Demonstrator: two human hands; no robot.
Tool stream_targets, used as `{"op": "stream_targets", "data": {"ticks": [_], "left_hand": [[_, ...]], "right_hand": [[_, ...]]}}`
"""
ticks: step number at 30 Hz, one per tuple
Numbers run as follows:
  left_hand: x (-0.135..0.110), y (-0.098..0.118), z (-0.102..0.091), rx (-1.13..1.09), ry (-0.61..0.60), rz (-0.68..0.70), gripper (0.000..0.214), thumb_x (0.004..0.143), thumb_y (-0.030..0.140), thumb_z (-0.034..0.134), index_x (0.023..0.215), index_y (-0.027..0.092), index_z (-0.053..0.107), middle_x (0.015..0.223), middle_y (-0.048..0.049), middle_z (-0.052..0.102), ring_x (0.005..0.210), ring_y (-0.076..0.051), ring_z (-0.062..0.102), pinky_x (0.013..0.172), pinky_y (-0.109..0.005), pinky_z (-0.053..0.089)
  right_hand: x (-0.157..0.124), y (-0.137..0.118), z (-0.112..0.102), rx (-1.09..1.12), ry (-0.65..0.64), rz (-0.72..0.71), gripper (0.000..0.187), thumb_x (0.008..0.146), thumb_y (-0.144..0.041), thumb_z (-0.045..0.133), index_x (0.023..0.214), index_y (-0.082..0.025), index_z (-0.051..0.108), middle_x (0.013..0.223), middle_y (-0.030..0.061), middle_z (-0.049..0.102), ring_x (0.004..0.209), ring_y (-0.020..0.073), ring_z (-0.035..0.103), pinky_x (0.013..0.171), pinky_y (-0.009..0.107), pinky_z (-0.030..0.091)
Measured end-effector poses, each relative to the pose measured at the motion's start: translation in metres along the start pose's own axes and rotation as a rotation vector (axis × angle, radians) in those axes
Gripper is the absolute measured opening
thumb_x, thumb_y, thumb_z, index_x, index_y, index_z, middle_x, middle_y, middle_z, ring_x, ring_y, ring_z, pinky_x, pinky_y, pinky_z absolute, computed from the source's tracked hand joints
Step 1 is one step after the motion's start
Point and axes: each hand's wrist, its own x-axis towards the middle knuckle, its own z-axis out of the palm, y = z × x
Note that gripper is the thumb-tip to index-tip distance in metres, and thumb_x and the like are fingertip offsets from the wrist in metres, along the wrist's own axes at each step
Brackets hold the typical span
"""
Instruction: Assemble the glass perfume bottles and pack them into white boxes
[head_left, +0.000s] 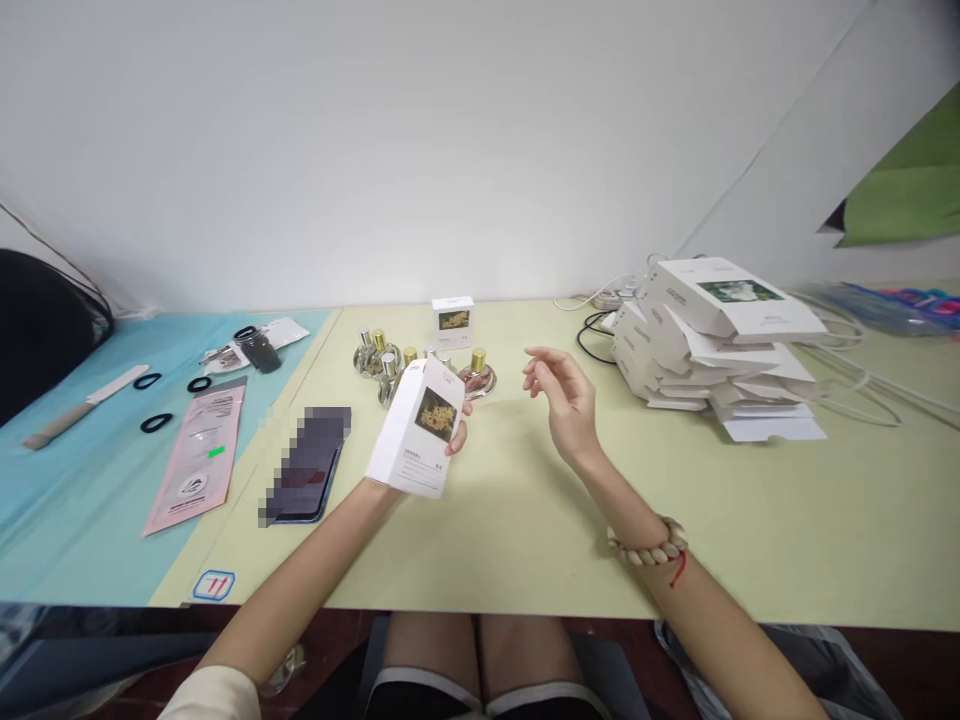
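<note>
Pale yellow-green table point(525, 520) w/ light blue mat point(67, 480) on its left part. On table: glass bottles w/ gold caps point(382, 355), small upright box point(453, 321), phone point(307, 465), stack of flat white cartons point(712, 345), cables point(592, 330). On mat: pink pouch point(199, 455), black rings point(156, 422), knife point(82, 405).

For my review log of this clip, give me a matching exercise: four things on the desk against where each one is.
Things:
1. white flower box
2. stack of flat boxes
3. pink packet
4. phone

Places:
A. lying on the blue mat
B. piled on the desk's right side, beside cables
C. held up in the left hand
D. flat on the green desk, left of the held box

Pairs: 1-C, 2-B, 3-A, 4-D

The right hand is open and holds nothing.
</note>
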Motion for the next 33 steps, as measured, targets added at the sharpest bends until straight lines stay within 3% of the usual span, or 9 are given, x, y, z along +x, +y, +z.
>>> {"op": "stream_targets", "data": {"ticks": [4, 8, 11, 13, 17, 22, 28, 30, 33], "left_hand": [[-0.002, 0.010, 0.000, -0.147, -0.092, -0.110, 0.079, 0.062, 0.085, 0.023, 0.100, 0.020, 0.049, 0.077, -0.0079, 0.058, 0.035, -0.009, 0.038, 0.033, -0.026, 0.027], [-0.008, 0.002, 0.004, 0.052, -0.109, -0.054, 0.080, 0.066, 0.083, 0.008, 0.096, 0.020, 0.047, 0.076, -0.0076, 0.056, 0.044, -0.014, 0.048, 0.041, -0.030, 0.037], [-0.014, -0.012, 0.008, 0.301, 0.010, 0.103, 0.056, 0.071, 0.073, 0.037, 0.083, 0.019, 0.045, 0.075, -0.0040, 0.051, 0.064, -0.016, 0.052, 0.060, -0.032, 0.044], [-0.018, -0.023, 0.011, 0.552, 0.112, 0.318, 0.038, 0.075, 0.055, 0.053, 0.079, 0.019, 0.043, 0.080, -0.0032, 0.049, 0.077, -0.016, 0.051, 0.073, -0.033, 0.043], [-0.023, -0.034, 0.018, 0.790, 0.090, 0.562, 0.018, 0.086, 0.035, 0.043, 0.079, 0.018, 0.044, 0.101, -0.0087, 0.048, 0.100, -0.019, 0.048, 0.086, -0.035, 0.040], [-0.026, -0.034, 0.023, 0.919, -0.069, 0.582, 0.019, 0.087, 0.031, 0.040, 0.076, 0.017, 0.047, 0.106, -0.0109, 0.046, 0.091, -0.017, 0.050, 0.078, -0.032, 0.045], [-0.033, -0.030, 0.024, 1.001, -0.101, 0.692, 0.027, 0.088, 0.033, 0.034, 0.074, 0.016, 0.050, 0.097, -0.0118, 0.049, 0.079, -0.015, 0.052, 0.066, -0.027, 0.047], [-0.034, -0.027, 0.020, 1.033, -0.147, 0.803, 0.033, 0.089, 0.035, 0.030, 0.071, 0.016, 0.049, 0.092, -0.0113, 0.052, 0.073, -0.014, 0.052, 0.059, -0.024, 0.045], [-0.033, -0.022, 0.015, 1.113, -0.149, 0.985, 0.042, 0.090, 0.042, 0.027, 0.063, 0.016, 0.047, 0.083, -0.0093, 0.055, 0.061, -0.010, 0.049, 0.048, -0.020, 0.038]], "right_hand": [[0.000, 0.009, 0.001, -0.040, 0.038, 0.014, 0.022, 0.084, -0.035, 0.048, 0.096, -0.019, 0.057, 0.079, 0.0016, 0.055, 0.065, 0.0106, 0.050, 0.060, 0.025, 0.043], [0.000, 0.013, 0.000, -0.140, 0.054, -0.005, 0.023, 0.083, -0.034, 0.048, 0.096, -0.019, 0.058, 0.084, 0.0029, 0.057, 0.066, 0.0112, 0.052, 0.061, 0.026, 0.044], [0.001, 0.018, -0.003, -0.251, 0.084, -0.065, 0.021, 0.082, -0.032, 0.048, 0.094, -0.019, 0.058, 0.089, 0.0041, 0.058, 0.069, 0.0120, 0.052, 0.061, 0.027, 0.044], [0.002, 0.024, -0.004, -0.327, 0.077, -0.108, 0.019, 0.082, -0.030, 0.048, 0.093, -0.019, 0.059, 0.089, 0.0043, 0.058, 0.070, 0.0123, 0.052, 0.061, 0.026, 0.044], [0.003, 0.039, -0.006, -0.429, -0.019, -0.144, 0.020, 0.081, -0.025, 0.047, 0.096, -0.019, 0.059, 0.088, 0.0046, 0.056, 0.069, 0.0124, 0.053, 0.057, 0.026, 0.044], [0.006, 0.052, -0.007, -0.535, -0.084, -0.219, 0.021, 0.080, -0.023, 0.048, 0.098, -0.019, 0.058, 0.095, 0.0058, 0.056, 0.071, 0.0135, 0.053, 0.064, 0.030, 0.045], [0.021, 0.042, 0.003, -0.481, -0.060, -0.255, 0.020, 0.081, -0.023, 0.048, 0.098, -0.018, 0.056, 0.096, 0.0063, 0.057, 0.078, 0.0159, 0.053, 0.071, 0.033, 0.044], [0.033, 0.032, 0.013, -0.485, -0.153, -0.289, 0.018, 0.081, -0.025, 0.048, 0.096, -0.018, 0.057, 0.095, 0.0062, 0.059, 0.083, 0.0173, 0.054, 0.075, 0.034, 0.043], [0.059, 0.011, 0.035, -0.565, -0.414, -0.367, 0.022, 0.081, -0.030, 0.050, 0.100, -0.021, 0.059, 0.098, 0.0057, 0.062, 0.093, 0.0194, 0.054, 0.084, 0.036, 0.039]]}}
